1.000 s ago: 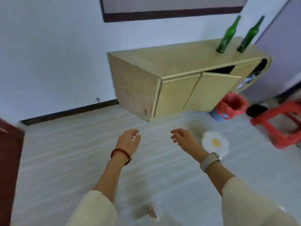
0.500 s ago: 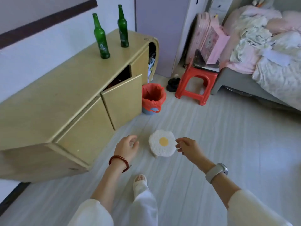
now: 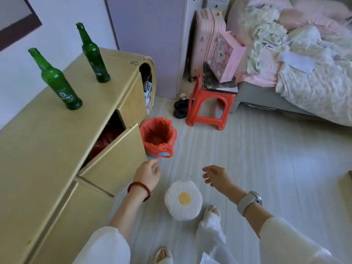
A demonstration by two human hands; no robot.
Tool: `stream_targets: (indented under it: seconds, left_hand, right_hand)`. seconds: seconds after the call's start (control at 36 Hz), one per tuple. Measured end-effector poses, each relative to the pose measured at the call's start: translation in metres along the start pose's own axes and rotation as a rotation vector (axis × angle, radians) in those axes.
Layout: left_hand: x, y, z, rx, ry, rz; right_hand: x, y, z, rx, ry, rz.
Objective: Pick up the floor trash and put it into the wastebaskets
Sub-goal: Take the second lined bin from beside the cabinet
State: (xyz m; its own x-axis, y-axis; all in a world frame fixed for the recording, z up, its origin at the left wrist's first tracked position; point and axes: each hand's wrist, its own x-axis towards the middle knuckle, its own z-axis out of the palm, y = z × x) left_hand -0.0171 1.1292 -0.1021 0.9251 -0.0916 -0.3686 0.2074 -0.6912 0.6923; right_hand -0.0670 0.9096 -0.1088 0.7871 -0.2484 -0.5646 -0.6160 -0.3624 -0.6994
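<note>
The left hand (image 3: 147, 175), fingers curled on what seems a small scrap, nears the red-bagged round wastebasket (image 3: 159, 137); the empty, loosely spread right hand (image 3: 216, 176) trails; next, release above its rim.

A home bedroom. An unmade bed (image 3: 312, 77) with pink and white bedding fills the far right corner, with a pink suitcase (image 3: 205, 40) and a red stool (image 3: 207, 109) beside it. A low wooden cabinet (image 3: 47, 149) lines the wall, a lined wastebasket (image 3: 159, 138) next to it on the pale plank floor (image 3: 266, 159).
</note>
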Motion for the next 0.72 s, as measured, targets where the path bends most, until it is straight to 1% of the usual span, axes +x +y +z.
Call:
stream_targets:
  seconds: [0.17, 0.31, 0.42, 0.56, 0.72]
  left_hand:
    - [0.085, 0.016, 0.02, -0.035, -0.007, -0.097]
    - [0.164, 0.024, 0.048, -0.069, 0.012, -0.286]
    - [0.233, 0.028, 0.076, -0.067, 0.021, -0.386]
    - [0.329, 0.011, 0.109, -0.009, -0.002, -0.352]
    - [0.454, -0.043, 0.141, 0.175, -0.032, -0.307]
  right_hand:
    - [0.102, -0.015, -0.019, 0.007, -0.065, 0.06]
    - [0.205, -0.029, -0.033, -0.033, -0.18, 0.099]
    - [0.289, -0.036, -0.038, -0.094, -0.252, 0.127]
    - [0.386, -0.036, -0.017, -0.143, -0.226, 0.126]
    - [0.477, -0.003, 0.049, -0.124, -0.194, 0.171]
